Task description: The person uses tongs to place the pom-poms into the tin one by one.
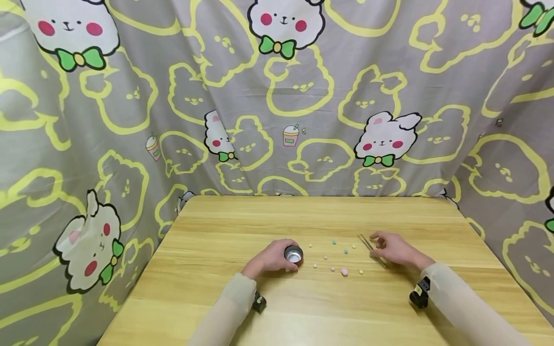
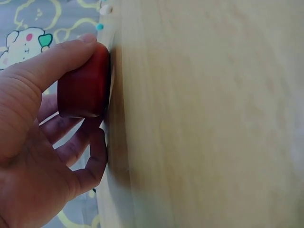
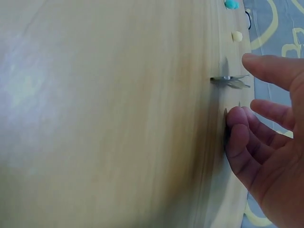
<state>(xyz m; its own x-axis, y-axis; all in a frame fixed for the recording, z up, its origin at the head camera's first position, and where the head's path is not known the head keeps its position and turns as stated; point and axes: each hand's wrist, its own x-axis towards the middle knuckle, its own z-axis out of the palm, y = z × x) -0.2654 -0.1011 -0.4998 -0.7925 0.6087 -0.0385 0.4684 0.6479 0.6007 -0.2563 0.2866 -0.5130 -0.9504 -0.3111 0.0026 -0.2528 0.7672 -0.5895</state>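
Note:
My left hand (image 1: 273,255) grips a small round cup (image 1: 294,254) on the table, thumb and fingers on its sides. Its outer wall is red (image 2: 84,90) in the left wrist view, while from above its inside looks silvery. Metal tweezers (image 1: 367,243) lie on the table at the right. Beside them is my right hand (image 1: 395,248); in the right wrist view its thumb and index finger are spread apart near the tweezers (image 3: 230,81), with a gap showing. Between the hands, small beads are scattered: a teal one (image 1: 346,251), a larger pink one (image 1: 344,272), and several yellow and pale ones.
The wooden table (image 1: 277,307) has its far edge against a grey curtain (image 1: 242,96) printed with cartoon animals, which also hangs at left and right. A black wrist camera (image 1: 419,294) sits on the right forearm, another (image 1: 258,302) on the left.

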